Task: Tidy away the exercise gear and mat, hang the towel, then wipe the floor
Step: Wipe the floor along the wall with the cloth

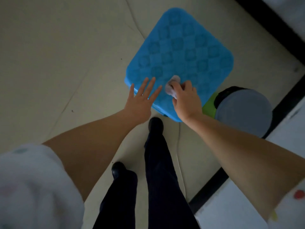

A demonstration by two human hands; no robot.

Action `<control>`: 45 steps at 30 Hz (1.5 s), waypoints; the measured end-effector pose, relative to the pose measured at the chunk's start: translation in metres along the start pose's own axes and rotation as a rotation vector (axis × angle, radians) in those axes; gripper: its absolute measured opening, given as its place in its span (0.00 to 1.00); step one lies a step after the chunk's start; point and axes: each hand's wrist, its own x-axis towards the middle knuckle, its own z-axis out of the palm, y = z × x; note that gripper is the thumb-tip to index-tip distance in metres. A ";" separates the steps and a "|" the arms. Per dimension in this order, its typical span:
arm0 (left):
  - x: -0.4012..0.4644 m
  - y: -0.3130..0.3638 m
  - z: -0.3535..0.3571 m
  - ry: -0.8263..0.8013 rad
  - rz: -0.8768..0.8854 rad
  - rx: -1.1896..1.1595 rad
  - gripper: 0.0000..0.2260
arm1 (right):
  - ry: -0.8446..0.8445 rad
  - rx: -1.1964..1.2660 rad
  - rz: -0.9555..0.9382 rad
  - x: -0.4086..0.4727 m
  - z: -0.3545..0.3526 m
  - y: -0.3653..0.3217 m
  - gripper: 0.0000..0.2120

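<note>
I am standing over a blue plastic stool (181, 60) with a chequered pattern of raised squares on its square seat, and everything else I place from that stool. My right hand (184, 100) is over the seat's near edge, fingers curled round a small crumpled whitish cloth (172, 85) that sticks out past my knuckles onto the blue surface; the wad is blurred, so I cannot tell whether it is cloth or tissue, nor whether it presses on the seat or hangs just above it. My left hand (142, 100) is at the stool's near left corner, fingers straight and spread apart, the fingertips (153, 79) lying over the edge of the seat and holding nothing; whether they touch the plastic I cannot tell. Just right of the stool, against its near right corner, stands a round grey bin (244, 111) with a dark rim, and a bit of bright green (209, 106) shows between the two. The pale floor (57, 55) spreads left of the stool and beneath it, with a few dark specks. On the near side of the stool are my dark trousers and black shoes (155, 124), the forward shoe nearly under its edge.
</note>
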 end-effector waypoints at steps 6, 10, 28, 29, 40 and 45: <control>-0.029 -0.007 -0.072 -0.212 -0.128 -0.238 0.22 | -0.189 0.010 0.009 -0.006 -0.050 -0.024 0.14; -0.116 -0.027 -0.104 0.017 -0.270 -0.358 0.17 | -0.137 -0.005 -0.079 -0.048 -0.081 -0.084 0.13; -0.734 -0.042 0.131 0.260 -1.402 -0.871 0.18 | -0.420 -0.451 -1.144 -0.412 0.052 -0.489 0.16; -0.748 -0.036 0.140 0.289 -1.467 -0.893 0.19 | -0.424 -0.488 -1.218 -0.431 0.059 -0.508 0.16; -0.857 -0.017 0.234 0.469 -1.882 -1.148 0.20 | -0.417 -0.798 -1.660 -0.566 0.150 -0.654 0.15; -0.926 -0.073 0.286 0.484 -2.008 -1.187 0.20 | -0.435 -0.836 -1.775 -0.615 0.208 -0.742 0.16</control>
